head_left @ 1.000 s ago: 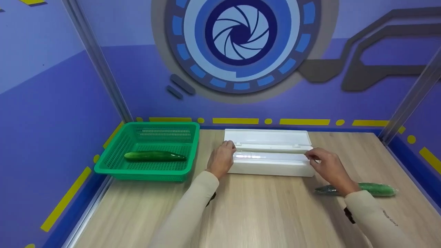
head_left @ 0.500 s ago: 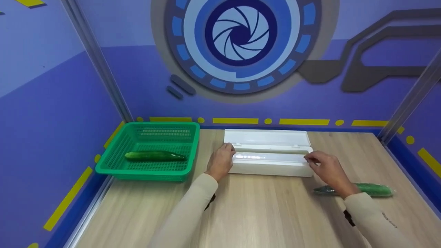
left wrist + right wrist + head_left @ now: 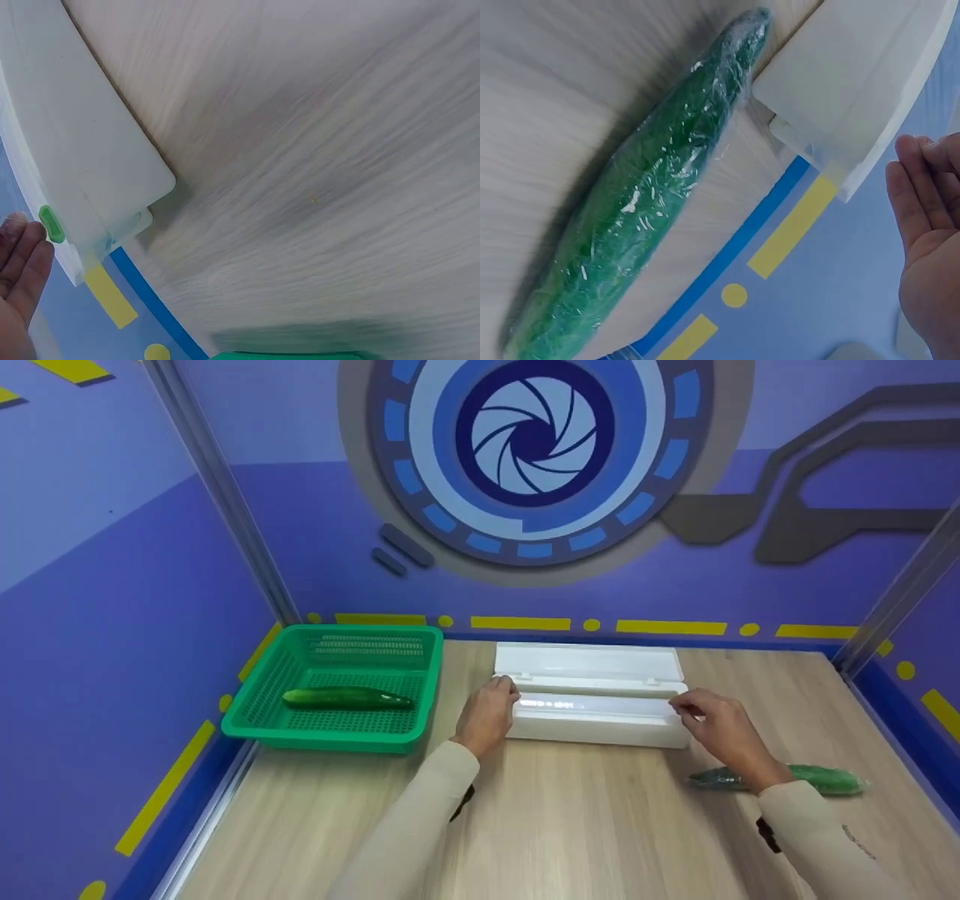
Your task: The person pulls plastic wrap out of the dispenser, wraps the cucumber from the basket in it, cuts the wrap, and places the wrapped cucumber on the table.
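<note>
A white cling film box (image 3: 596,727) stands on the table with its lid raised at the back. The roll of clear cling film (image 3: 585,706) shows inside. At the box's left end, my left hand (image 3: 486,716) pinches the film's edge with fingertips close together. My right hand (image 3: 721,727) pinches the film at the right end, thumb against index finger, as the right wrist view also shows. The film between the hands is too clear to trace fully. A cucumber wrapped in film (image 3: 641,202) lies under my right wrist, partly hidden in the head view.
A green plastic basket (image 3: 322,741) stands at the left with one bare cucumber (image 3: 346,698) lying in it. Purple printed wall panels (image 3: 315,532) enclose the wooden table (image 3: 570,825) at the back and sides.
Both hands keep their pinch at the two ends of the box and hardly move. The head view has shifted slightly, so the whole scene sits a little farther right.
</note>
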Available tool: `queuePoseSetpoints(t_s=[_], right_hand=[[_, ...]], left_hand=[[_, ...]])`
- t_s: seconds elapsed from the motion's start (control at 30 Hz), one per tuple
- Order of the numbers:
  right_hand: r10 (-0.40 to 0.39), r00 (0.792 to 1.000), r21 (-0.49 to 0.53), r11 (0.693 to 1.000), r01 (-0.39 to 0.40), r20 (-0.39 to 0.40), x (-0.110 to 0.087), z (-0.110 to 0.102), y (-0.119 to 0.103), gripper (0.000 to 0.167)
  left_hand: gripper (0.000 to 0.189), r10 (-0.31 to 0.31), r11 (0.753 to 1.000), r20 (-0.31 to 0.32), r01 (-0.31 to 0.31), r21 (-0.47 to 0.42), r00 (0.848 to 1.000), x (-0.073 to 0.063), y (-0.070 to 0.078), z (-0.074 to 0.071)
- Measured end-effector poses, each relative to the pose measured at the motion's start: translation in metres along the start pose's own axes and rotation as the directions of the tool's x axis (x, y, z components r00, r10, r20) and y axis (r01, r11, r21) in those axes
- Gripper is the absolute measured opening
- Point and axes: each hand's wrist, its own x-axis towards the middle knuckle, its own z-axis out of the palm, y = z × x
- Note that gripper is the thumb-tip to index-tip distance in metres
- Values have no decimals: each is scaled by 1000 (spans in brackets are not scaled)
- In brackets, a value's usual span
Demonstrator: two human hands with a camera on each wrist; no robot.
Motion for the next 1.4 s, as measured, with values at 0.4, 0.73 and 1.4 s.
queuePoseSetpoints(t_s=[0.4, 0.73, 1.4], right_hand=[[-52, 998, -4, 999, 52, -28, -2, -1, 5, 25], [-149, 978, -70, 988, 140, -145, -1, 6, 3, 24], [-148, 964, -104, 986, 128, -219, 13, -14, -7, 20]], left_hand=[[16, 23, 991, -14, -24, -134, 1000, 2, -2, -6], [10, 81, 995, -51, -84, -62, 995, 5, -4, -5], [6, 134, 982, -131, -149, -118, 982, 20, 2, -33]])
